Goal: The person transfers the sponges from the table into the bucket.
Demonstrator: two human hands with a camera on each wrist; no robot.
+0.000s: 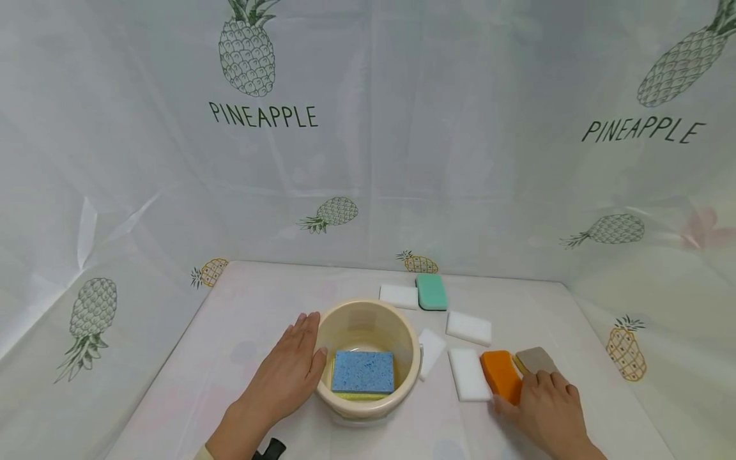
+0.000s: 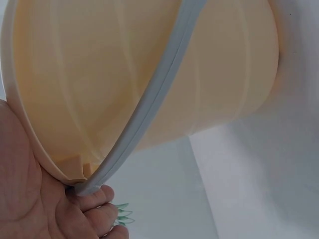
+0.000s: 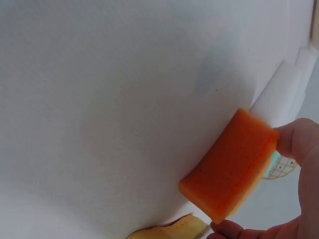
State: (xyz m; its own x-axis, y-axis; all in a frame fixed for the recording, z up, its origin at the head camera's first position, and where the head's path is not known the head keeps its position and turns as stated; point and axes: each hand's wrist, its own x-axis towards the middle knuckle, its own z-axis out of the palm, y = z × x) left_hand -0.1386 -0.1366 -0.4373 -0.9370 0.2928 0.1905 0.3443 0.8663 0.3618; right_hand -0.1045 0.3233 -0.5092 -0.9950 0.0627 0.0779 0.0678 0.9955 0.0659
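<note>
Left hand [image 1: 289,372] straight-fingered against bucket [image 1: 362,409]; right hand [image 1: 545,409] pinches orange sponge [image 1: 499,372], partly hidden.

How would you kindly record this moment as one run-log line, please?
Left hand: touching cream bucket | right hand: pinching orange sponge | blue sponge: inside bucket | green sponge: on table

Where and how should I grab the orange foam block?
I'd pinch the orange foam block across its left and right sides, coming from the near side, as the right hand does. Its blocky shape suits pinching, while a white rectangular sponge and beige rectangular sponge flank it.
</note>
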